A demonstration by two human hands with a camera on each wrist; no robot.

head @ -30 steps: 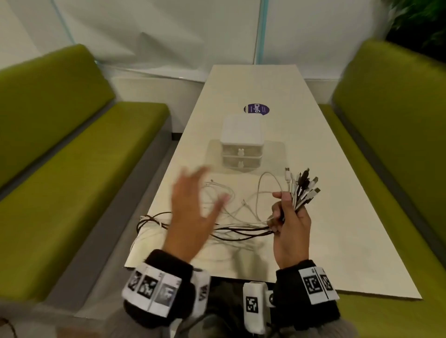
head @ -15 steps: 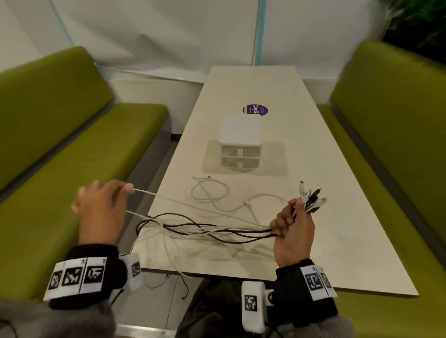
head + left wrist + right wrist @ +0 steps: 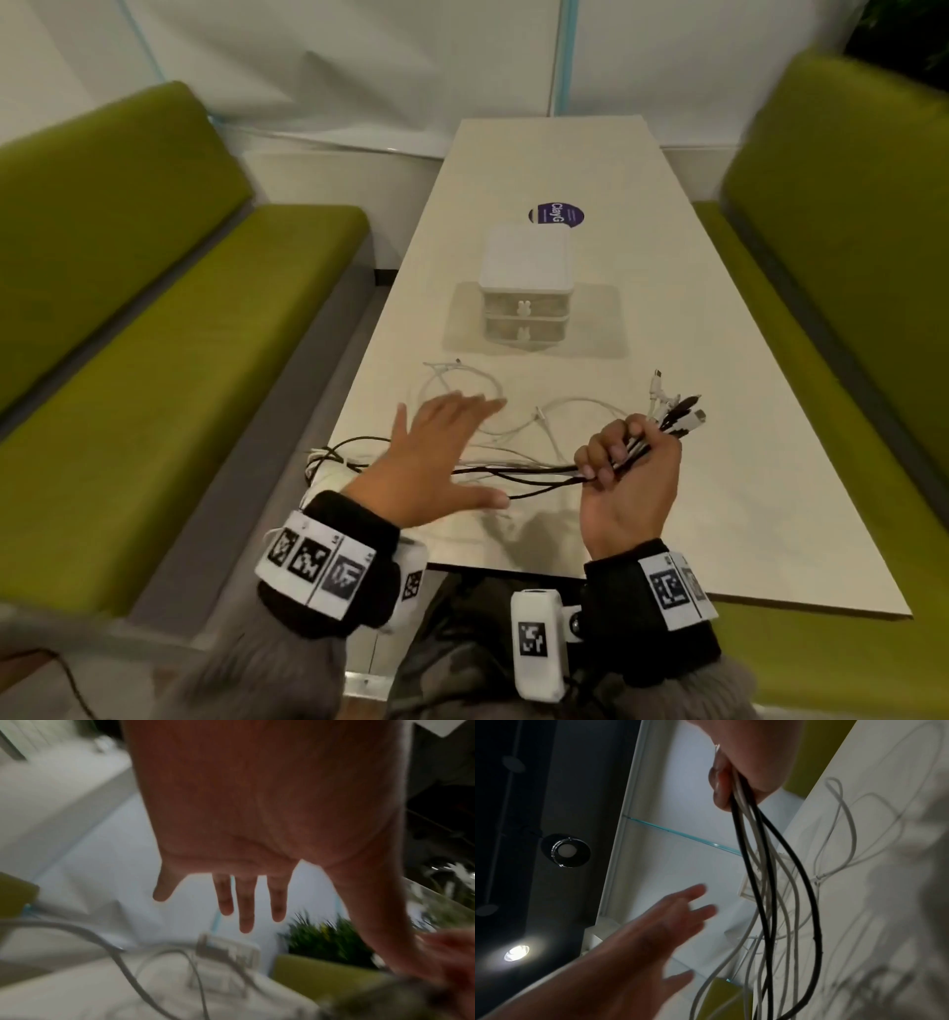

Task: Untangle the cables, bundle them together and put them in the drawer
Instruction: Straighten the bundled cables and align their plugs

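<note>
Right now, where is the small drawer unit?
In the head view the drawer unit stands mid-table, both drawers shut, just in front of the purple sticker and beyond the loose white cables.

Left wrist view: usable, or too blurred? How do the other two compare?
Left wrist: heavy motion blur, the left hand backlit against a bright wall, cables smeared. Right wrist: cables fairly sharp, ceiling lights flare, table shadowed. Head: mostly sharp, left hand's fingers blurred, edges bowed.

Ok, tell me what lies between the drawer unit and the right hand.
In the head view, bare table, then a loose white cable looping there, between the drawer unit and the right hand.
</note>
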